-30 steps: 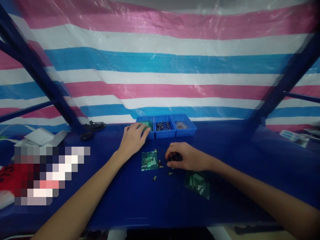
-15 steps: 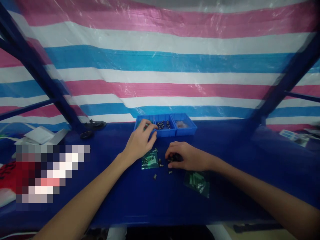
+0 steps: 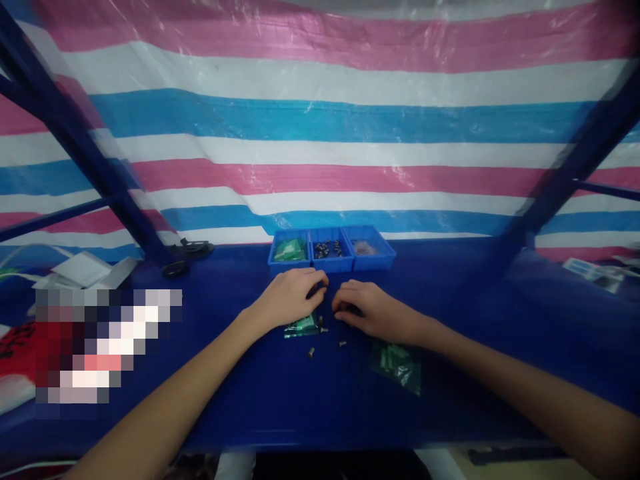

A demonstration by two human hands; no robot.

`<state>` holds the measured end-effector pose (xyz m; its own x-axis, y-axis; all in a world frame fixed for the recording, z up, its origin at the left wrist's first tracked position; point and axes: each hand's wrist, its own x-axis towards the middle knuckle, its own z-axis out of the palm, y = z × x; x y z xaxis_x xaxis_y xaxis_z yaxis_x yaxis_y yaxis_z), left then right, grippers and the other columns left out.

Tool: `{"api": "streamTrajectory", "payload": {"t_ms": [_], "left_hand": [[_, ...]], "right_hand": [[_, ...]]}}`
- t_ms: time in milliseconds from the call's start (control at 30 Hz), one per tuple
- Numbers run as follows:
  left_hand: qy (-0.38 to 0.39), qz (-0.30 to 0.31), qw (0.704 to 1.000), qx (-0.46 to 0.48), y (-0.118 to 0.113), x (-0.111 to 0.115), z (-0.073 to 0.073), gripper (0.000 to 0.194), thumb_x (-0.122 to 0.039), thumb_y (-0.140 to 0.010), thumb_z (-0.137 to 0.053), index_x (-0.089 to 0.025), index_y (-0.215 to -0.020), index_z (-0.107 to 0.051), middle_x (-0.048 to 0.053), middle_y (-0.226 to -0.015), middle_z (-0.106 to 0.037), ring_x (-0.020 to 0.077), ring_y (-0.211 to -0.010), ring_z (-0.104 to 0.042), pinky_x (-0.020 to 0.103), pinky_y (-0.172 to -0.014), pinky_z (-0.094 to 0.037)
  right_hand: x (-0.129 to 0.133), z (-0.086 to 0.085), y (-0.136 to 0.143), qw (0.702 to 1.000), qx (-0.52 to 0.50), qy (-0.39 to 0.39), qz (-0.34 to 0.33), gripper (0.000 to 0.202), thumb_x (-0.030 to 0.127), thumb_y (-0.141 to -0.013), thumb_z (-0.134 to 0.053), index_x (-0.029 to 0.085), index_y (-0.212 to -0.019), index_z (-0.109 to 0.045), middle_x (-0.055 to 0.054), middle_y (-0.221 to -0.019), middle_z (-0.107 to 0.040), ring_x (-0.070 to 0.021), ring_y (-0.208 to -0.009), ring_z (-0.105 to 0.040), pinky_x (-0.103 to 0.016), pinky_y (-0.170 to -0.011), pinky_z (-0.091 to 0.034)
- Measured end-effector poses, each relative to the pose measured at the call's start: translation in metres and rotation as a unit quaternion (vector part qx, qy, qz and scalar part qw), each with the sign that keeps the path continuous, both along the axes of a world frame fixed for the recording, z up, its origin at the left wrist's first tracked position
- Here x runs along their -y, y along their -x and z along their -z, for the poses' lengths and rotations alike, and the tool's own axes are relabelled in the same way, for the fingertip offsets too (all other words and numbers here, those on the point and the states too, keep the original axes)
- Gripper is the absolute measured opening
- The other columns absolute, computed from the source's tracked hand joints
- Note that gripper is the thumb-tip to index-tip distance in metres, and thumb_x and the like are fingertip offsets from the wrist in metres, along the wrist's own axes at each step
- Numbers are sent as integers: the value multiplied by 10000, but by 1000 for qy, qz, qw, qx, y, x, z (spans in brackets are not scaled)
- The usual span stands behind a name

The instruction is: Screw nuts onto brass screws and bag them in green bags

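My left hand [image 3: 295,293] is over the table just in front of the blue bins, fingers curled and thumb drawn in toward them; what they hold, if anything, is hidden. Partly under it lies a green plastic bag [image 3: 303,327]. Facing it, my right hand [image 3: 363,307] rests on the table with fingers bent toward the thumb, and its grip is in shadow. Between and below the hands are loose small screws [image 3: 311,353]. A second green bag [image 3: 397,365] lies beneath my right wrist.
Three joined blue bins stand at the back: one with green bags [image 3: 291,250], one with screws [image 3: 327,249], one with clear pieces [image 3: 365,248]. Blue frame posts [image 3: 575,153] rise at both sides before a striped sheet [image 3: 320,120]. White boxes [image 3: 83,270] sit at left.
My left hand has come back from the left bin toward my right hand, uncovering the green bags there. The fingers of my right hand have drawn closer together, with little other movement.
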<state>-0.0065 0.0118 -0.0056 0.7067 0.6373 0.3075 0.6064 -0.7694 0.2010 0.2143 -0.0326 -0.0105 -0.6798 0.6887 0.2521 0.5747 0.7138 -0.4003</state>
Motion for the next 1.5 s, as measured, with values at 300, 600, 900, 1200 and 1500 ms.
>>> {"api": "streamTrajectory", "payload": {"t_ms": [300,600,900,1200,1500], "left_hand": [[99,45,994,6,6,-6,-1,156,-202,-825,-551,-213,-965,-619,23,-859,-608,174,-743,-569,287,-645,-440],[142,39,982,115,-2,-2,-1,139,-191,-879,-551,-188,-1006,-606,8,-813,-622,146,-714,-590,274,-646,-456],[278,62,919,271,-16,6,5,147,-283,-905,-611,-193,-1005,-553,27,-885,-643,152,-806,-626,312,-751,-516],[291,70,906,300,-19,10,-2,126,-298,-927,-580,-198,-998,-556,31,-883,-645,159,-819,-633,317,-749,-517],[220,36,929,294,-23,12,1,108,-218,-877,-636,-187,-980,-638,22,-874,-680,149,-798,-634,280,-708,-498]], "right_hand": [[1,1,0,1000,2,-10,9,56,208,-950,-564,186,-948,-617,-45,-917,-622,-182,-865,-558,-314,-772,-415],[0,2,0,999,-32,-20,36,85,251,-940,-586,185,-977,-624,-47,-908,-643,-180,-840,-582,-310,-762,-435],[1,1,2,985,-120,-58,107,59,188,-901,-586,193,-957,-602,-24,-882,-669,-139,-723,-582,-264,-655,-431],[0,-7,3,963,-222,14,154,91,282,-901,-627,200,-869,-649,-5,-784,-708,-136,-675,-608,-246,-586,-413],[-2,-5,1,971,-177,-3,161,174,236,-945,-542,188,-838,-670,16,-712,-674,-121,-616,-548,-247,-597,-358]]}}
